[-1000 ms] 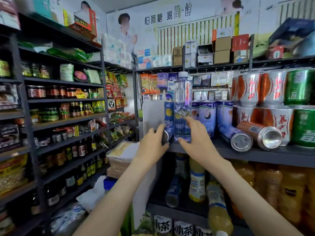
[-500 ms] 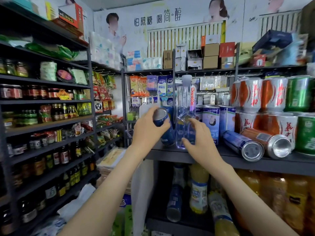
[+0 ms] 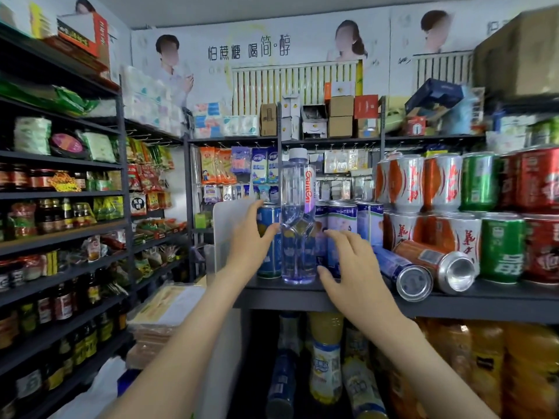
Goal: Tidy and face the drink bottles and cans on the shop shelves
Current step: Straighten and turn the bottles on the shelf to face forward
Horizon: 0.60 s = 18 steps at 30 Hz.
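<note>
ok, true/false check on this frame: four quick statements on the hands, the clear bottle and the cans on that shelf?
1. The clear bottle stands upright on the shelf. True.
2. Every can on that shelf stands upright. False: a fallen blue can and an orange can lie on their sides, to the right.
3. The left hand holds a standing blue can left of the bottle. True.
4. The right hand grips the bottle's cap. False: it is open, fingers spread, low beside the bottle.
</note>
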### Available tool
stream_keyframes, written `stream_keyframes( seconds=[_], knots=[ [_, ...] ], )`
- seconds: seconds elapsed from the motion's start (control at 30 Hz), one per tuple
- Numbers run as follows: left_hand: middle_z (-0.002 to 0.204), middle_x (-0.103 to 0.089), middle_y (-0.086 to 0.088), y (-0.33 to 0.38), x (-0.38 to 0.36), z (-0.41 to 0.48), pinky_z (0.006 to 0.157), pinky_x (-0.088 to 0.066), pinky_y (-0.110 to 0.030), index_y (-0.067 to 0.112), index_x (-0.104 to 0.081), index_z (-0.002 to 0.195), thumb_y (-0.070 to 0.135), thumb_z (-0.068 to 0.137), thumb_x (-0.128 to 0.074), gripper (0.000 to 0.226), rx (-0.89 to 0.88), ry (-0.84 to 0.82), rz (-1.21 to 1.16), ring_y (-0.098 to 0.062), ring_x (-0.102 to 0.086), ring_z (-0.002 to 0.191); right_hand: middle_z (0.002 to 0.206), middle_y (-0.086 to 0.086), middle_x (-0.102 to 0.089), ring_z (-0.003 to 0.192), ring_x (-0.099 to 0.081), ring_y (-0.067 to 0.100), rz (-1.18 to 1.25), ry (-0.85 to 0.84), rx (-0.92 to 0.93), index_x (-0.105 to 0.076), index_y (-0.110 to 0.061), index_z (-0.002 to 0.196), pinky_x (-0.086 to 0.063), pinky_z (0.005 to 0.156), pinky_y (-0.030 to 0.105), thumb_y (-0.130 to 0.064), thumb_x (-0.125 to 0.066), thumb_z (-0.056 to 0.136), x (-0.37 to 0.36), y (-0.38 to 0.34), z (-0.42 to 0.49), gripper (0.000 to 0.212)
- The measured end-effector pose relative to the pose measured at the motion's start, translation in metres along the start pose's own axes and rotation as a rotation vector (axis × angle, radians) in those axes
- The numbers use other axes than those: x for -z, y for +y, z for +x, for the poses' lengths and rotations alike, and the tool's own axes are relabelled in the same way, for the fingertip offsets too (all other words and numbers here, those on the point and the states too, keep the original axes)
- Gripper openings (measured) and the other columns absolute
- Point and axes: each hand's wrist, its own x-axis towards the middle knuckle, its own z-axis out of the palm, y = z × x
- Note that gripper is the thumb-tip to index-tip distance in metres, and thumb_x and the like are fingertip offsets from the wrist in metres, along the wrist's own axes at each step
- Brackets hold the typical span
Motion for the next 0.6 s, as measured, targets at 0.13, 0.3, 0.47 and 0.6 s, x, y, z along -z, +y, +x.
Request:
stream_keyframes(
  seconds=[0.13,0.3,0.47,0.6],
  knots=[
    [0.148,-0.03,-0.005,0.014,-0.007,-0.027,0.107,-0.029,-0.035,0.017,-0.011,0.148,0.029,0.09,-0.059,0.076,-0.017,0.19,0.164,-0.023,-0.03,0.133,0.113,0.016,-0.059,0.102,-0.056,0.039,-0.421,0.102,-0.088,-0.055,-0.003,0.122,-0.046,0.083,0.048,-0.025,-0.086,0.055,0.025,0.025,-0.015,0.077],
    [0.139,-0.035,-0.014,0.041,-0.032,-0.071,0.108,-0.023,-0.034,0.007,-0.036,0.135,0.017,0.086,-0.061,0.056,-0.274,0.385,0.204,-0.026,-0.029,0.129,0.118,0.008,-0.056,0.114,-0.045,0.033,-0.7,-0.174,-0.205,-0.047,-0.014,0.131,-0.015,0.1,0.05,-0.05,-0.082,0.053,0.048,0.052,-0.03,0.093],
    [0.128,-0.05,-0.007,0.052,-0.072,-0.084,0.102,-0.03,-0.03,0.008,-0.049,0.126,0.024,0.082,-0.058,0.047,-0.56,0.035,0.251,-0.017,-0.034,0.119,0.085,0.01,-0.063,0.084,-0.06,0.033,-0.751,-0.046,-0.091,-0.061,-0.009,0.092,-0.022,0.095,0.047,-0.023,-0.085,0.042,0.049,0.065,-0.03,0.057],
    [0.143,-0.039,-0.004,0.058,-0.1,-0.089,0.112,-0.028,-0.034,0.011,-0.038,0.14,0.025,0.085,-0.062,0.061,-0.578,-0.219,0.211,-0.016,-0.029,0.133,0.088,0.009,-0.065,0.081,-0.059,0.033,-0.556,0.057,-0.05,-0.063,-0.008,0.102,-0.027,0.08,0.039,-0.022,-0.08,0.052,0.054,0.068,-0.028,0.055]
  ],
)
